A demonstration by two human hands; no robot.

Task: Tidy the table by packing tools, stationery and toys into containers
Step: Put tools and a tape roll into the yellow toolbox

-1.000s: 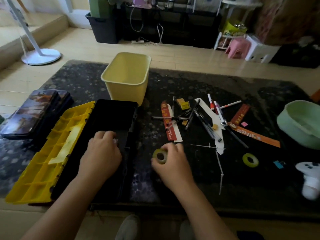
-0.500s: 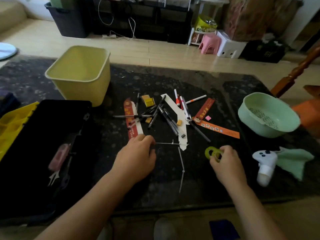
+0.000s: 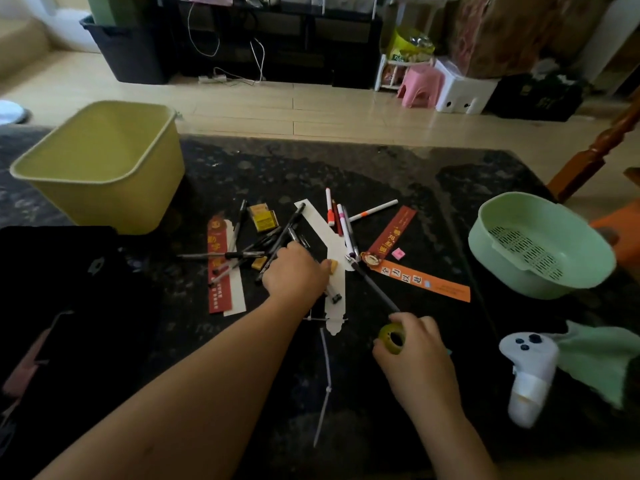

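The dark, glossy table (image 3: 398, 174), with its marbled pattern, is carrying everything. At its left side the black toolbox (image 3: 62, 289) is lying, seemingly open, and behind it the yellow bin (image 3: 114, 202), of smooth plastic with rounded corners, is standing upright. At the right the pale green basket (image 3: 502, 268), round and with a slotted bottom, is sitting near the edge.

I judge that the gathering step is going on: stationery is being picked from the middle of the table. The left hand (image 3: 294, 275) is lying on the heap of thin pens (image 3: 263, 244), its fingers bending down over them. Whether they are already closing on a pen, I cannot tell. The right hand (image 3: 415, 355) is pinching a small yellow-green tape roll (image 3: 390, 336), a ring with a hole, near the front of the table.

The next move is probably asking for a firm hold on the slim, slippery pens, and then for carrying both loads to a container.
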